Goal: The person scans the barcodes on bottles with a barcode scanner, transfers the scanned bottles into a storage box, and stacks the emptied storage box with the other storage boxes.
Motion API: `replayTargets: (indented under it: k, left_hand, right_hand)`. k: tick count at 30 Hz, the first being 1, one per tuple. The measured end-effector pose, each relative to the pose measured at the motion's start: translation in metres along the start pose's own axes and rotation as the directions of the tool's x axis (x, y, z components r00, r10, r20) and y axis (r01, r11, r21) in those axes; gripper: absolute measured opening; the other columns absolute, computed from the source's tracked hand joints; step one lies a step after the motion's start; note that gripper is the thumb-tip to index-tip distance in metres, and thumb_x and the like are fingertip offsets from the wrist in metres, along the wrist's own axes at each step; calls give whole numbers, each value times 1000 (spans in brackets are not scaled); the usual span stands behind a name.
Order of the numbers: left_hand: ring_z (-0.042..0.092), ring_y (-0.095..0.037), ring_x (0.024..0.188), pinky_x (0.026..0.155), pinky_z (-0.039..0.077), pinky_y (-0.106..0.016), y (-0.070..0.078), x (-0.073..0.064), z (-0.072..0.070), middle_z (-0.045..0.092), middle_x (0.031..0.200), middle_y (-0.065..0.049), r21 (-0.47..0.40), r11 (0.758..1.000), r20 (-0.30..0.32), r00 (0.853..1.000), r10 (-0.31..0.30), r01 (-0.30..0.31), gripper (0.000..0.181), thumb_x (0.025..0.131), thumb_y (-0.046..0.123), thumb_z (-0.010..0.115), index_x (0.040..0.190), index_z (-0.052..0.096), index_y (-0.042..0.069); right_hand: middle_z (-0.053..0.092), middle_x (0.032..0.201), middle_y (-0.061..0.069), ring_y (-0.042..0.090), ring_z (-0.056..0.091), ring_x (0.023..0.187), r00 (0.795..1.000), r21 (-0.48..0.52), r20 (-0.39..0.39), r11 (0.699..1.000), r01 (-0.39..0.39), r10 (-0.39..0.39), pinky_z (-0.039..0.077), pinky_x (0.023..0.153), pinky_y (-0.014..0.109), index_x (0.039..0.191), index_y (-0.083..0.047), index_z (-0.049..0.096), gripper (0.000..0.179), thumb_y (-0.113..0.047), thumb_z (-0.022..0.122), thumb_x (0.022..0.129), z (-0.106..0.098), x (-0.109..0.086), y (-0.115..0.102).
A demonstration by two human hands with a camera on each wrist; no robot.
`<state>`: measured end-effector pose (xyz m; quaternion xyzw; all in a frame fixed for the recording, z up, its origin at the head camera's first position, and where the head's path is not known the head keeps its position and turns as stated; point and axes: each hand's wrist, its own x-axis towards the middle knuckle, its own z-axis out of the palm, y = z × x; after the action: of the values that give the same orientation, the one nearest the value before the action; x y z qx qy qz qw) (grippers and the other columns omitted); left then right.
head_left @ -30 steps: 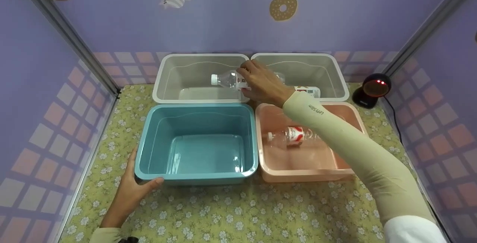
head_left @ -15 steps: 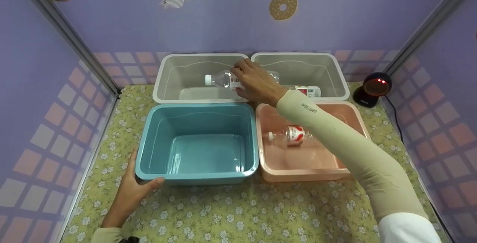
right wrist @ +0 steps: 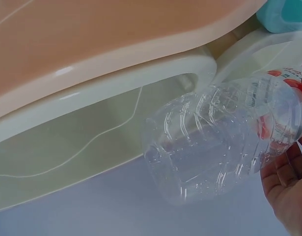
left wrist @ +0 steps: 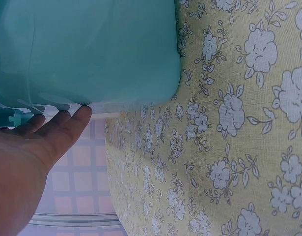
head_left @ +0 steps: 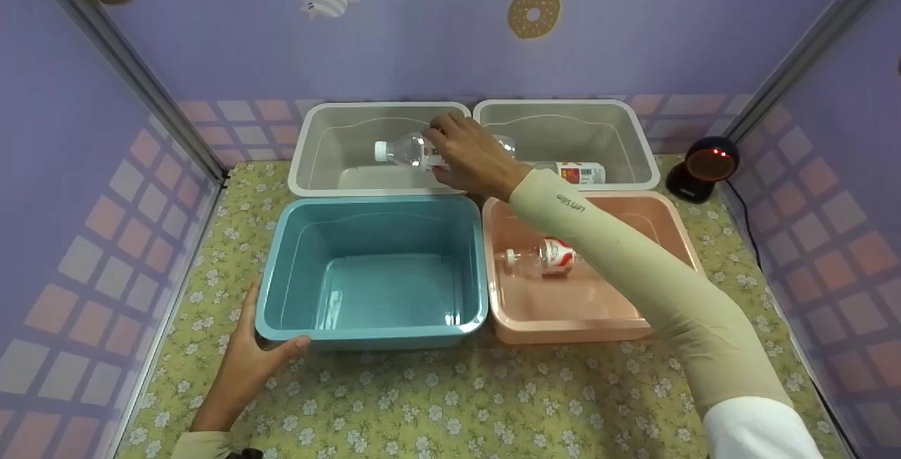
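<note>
My right hand (head_left: 468,155) grips a clear plastic bottle (right wrist: 190,142) round its red-and-white label. The bottle lies sideways, its white cap (head_left: 381,151) pointing left over the back left grey bin (head_left: 299,149). Its base reaches over the edge of the back right grey bin (head_left: 637,142). My left hand (head_left: 250,357) rests against the near left corner of the teal bin (head_left: 373,334), thumb at the front rim. In the left wrist view its fingers (left wrist: 79,120) extend along the bin's side.
A clear bottle (head_left: 557,256) lies in the peach bin (head_left: 577,331). Another bottle, with a printed label (head_left: 581,172), lies in the back right bin. A black scanner-like device (head_left: 704,169) stands at the right, trailing a cable. Purple walls enclose the flowered table (head_left: 422,403).
My right hand has moved steadily left with the bottle, farther over the back left grey bin. The left hand stays at the teal bin's corner.
</note>
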<state>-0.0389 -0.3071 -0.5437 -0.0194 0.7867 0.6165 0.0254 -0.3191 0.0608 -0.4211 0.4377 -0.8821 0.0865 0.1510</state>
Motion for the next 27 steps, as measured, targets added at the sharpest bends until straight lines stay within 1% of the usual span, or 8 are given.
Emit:
replayTargets:
  k: [5, 8, 11, 14, 17, 21, 24, 27]
  left_hand:
    - [40, -50, 152, 101, 53, -19, 1, 0, 1, 16, 180, -24, -35, 999, -3, 1000, -2, 2, 119, 99, 10, 83, 179, -2, 37]
    - [40, -50, 152, 102, 54, -20, 1, 0, 1, 16, 180, -24, -47, 999, -3, 1000, -5, 5, 119, 99, 9, 83, 179, -2, 37]
    - [39, -49, 153, 101, 52, -17, 1, -1, 0, 15, 180, -23, -33, 999, -12, 1000, -17, 16, 119, 99, 11, 83, 179, -2, 37]
    - [38, -48, 153, 101, 52, -17, 1, -2, 0, 15, 180, -23, -27, 999, -14, 1000, -23, 22, 120, 99, 12, 83, 179, -3, 37]
    - [37, -49, 154, 102, 51, -17, 1, -1, 1, 15, 180, -24, -26, 1000, -12, 1000, -13, 13, 121, 98, 11, 84, 179, -3, 36]
    - [35, -50, 155, 101, 50, -15, 0, -1, 2, 13, 181, -23, -15, 1000, -7, 1000, 5, -5, 121, 98, 9, 83, 178, -3, 37]
    - [33, -50, 156, 101, 49, -13, 0, -1, 2, 11, 181, -22, -18, 1000, -7, 1000, 10, -10, 120, 98, 8, 82, 178, -2, 36]
    - [32, -50, 157, 101, 49, -12, 0, -1, 2, 11, 181, -21, -21, 1000, -11, 1000, 12, -12, 121, 98, 7, 83, 179, -2, 36]
  right_hand:
    - [62, 138, 20, 37, 57, 130, 1000, -5, 7, 1000, 14, -14, 47, 118, 45, 142, 2, 66, 49, -21, 80, 101, 4, 6, -4]
    - [63, 135, 21, 37, 58, 127, 999, -2, 0, 999, 34, -34, 49, 115, 46, 140, 3, 66, 47, -17, 78, 100, 7, 10, -7]
    - [63, 134, 21, 38, 59, 124, 998, 2, -1, 998, 55, -55, 52, 110, 46, 141, 4, 66, 47, -16, 77, 100, 9, 13, -10]
    - [63, 134, 21, 37, 59, 122, 998, 5, 9, 998, 59, -59, 54, 106, 46, 143, 3, 65, 47, -16, 75, 101, 10, 15, -13]
    - [63, 134, 20, 37, 59, 122, 999, 7, 13, 999, 53, -53, 55, 105, 46, 143, 2, 65, 46, -16, 75, 102, 11, 16, -15]
    - [63, 135, 21, 38, 60, 123, 999, 1, 11, 999, 52, -52, 54, 108, 48, 144, 2, 65, 47, -17, 76, 102, 13, 18, -17]
    - [62, 137, 20, 38, 60, 125, 998, -3, 24, 999, 52, -52, 51, 112, 49, 144, 2, 64, 48, -18, 77, 103, 14, 20, -18]
    - [61, 138, 21, 37, 59, 127, 998, -2, 37, 999, 53, -53, 50, 113, 48, 144, 2, 64, 47, -19, 76, 104, 16, 22, -20]
